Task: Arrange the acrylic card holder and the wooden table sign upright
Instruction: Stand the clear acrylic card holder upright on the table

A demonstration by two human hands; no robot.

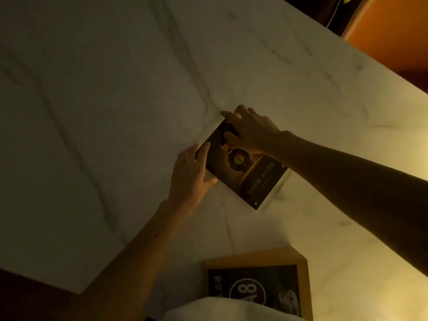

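The acrylic card holder (252,177), holding a dark card with a gold bottle picture, sits tilted on the white marble table (115,100) near the middle. My left hand (192,174) grips its left edge, thumb on the front. My right hand (250,130) holds its far top corner, fingers over the edge and thumb on the card face. The wooden table sign (257,279), a pale wood frame around a black panel with a round "A8" mark, lies near the table's front edge, its lower part hidden by something white.
A white cloth-like shape (231,309) covers the bottom centre. An orange seat (391,31) stands beyond the table's far right edge. The table's near left corner (78,290) borders dark floor.
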